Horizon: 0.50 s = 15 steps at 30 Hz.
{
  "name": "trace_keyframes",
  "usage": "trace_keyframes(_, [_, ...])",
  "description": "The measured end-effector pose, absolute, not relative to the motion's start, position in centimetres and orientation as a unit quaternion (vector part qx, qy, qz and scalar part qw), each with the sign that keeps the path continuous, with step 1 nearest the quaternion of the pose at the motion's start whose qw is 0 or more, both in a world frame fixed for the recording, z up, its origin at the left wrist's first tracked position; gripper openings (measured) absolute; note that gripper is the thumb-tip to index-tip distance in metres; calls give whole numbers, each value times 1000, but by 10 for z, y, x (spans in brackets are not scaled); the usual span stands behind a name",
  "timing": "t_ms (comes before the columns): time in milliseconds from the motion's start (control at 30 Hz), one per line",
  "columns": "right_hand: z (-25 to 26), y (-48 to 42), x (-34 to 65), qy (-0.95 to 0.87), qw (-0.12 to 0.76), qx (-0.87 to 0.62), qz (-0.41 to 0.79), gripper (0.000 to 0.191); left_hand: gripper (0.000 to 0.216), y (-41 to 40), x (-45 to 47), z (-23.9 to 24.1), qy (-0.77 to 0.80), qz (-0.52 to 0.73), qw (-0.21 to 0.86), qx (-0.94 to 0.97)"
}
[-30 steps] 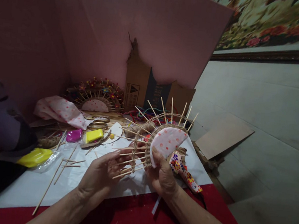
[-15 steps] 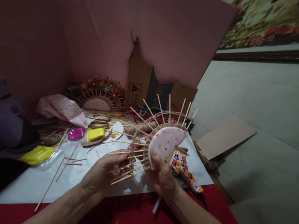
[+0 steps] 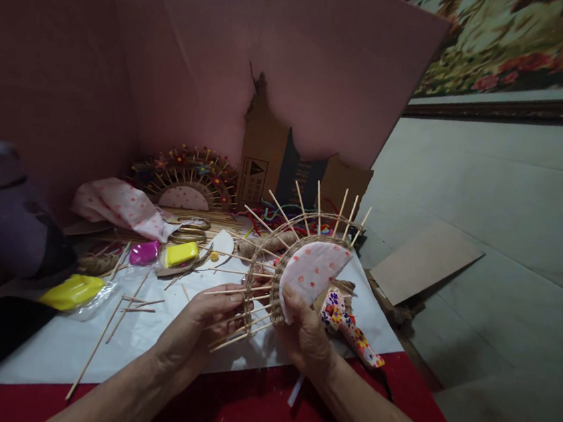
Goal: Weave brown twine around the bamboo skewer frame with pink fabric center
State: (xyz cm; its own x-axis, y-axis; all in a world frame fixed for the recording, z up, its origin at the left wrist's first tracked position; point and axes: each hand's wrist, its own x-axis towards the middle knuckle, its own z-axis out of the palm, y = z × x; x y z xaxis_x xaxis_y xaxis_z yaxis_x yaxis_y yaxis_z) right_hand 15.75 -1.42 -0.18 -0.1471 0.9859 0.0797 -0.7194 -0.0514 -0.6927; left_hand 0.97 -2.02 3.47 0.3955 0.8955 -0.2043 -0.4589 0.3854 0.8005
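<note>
The half-woven fan stands upright between both hands: the right hand pinches its dotted pink fabric centre from below, the left hand grips the twine-wound skewers radiating from its rim

Only a black triangle warning sign on the cardboard box, small print illegible.

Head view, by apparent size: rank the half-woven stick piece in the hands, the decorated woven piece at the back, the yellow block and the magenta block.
1. half-woven stick piece, largest, though nearest the camera.
2. decorated woven piece, farther back, so true size unsure.
3. yellow block and magenta block: nearly alike, unranked.
</note>
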Motion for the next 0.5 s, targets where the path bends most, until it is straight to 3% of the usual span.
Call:
trace_keyframes(267, [8,-16,157,-318,594,-242,699,16,27,-22,11,38,316,447,770,327])
trace_keyframes(500, [6,-15,157,-312,605,-236,694,17,22,-21,11,38,328,454,765,318])
